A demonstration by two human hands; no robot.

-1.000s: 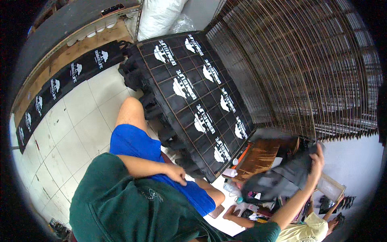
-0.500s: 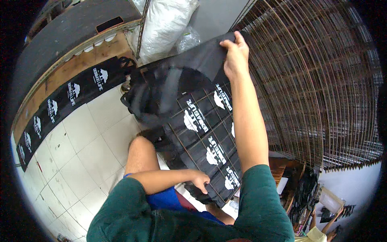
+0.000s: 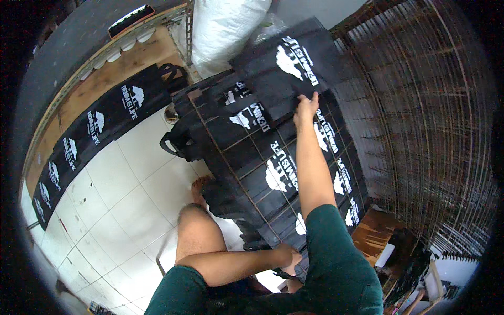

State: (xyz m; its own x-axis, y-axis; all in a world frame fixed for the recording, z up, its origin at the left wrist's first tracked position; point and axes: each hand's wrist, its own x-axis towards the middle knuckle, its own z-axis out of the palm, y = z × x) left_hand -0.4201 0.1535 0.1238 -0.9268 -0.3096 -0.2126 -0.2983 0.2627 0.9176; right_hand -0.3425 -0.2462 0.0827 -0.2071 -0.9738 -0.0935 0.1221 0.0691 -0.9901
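A black fabric bag (image 3: pixel 286 65) with white print lies at the far end of a wire rack (image 3: pixel 239 178). My right hand (image 3: pixel 306 110) reaches over the rack to this bag's near edge, with thumb and finger apart against the cloth. Under the rack's wires and between them show more black bags (image 3: pixel 278 173) with the same white print. At the rack's near left corner is my left hand (image 3: pixel 291 258), its fingers curled and partly hidden. Black material shows just below it, and what it grips cannot be made out. A black bag handle (image 3: pixel 170 144) hangs off the left side.
To the right stands a tall stack of wire racks (image 3: pixel 420 121). A row of printed black bags (image 3: pixel 94 126) lies along a wooden ledge (image 3: pixel 149 52) at the left. A phone (image 3: pixel 131 20) rests on the dark surface above it. A white plastic sack (image 3: pixel 223 31) stands at the back.
The black bag at the far end, lifted and folded over before, now lies flatter with its print showing. My right hand has come nearer along the rack. The view has shifted.
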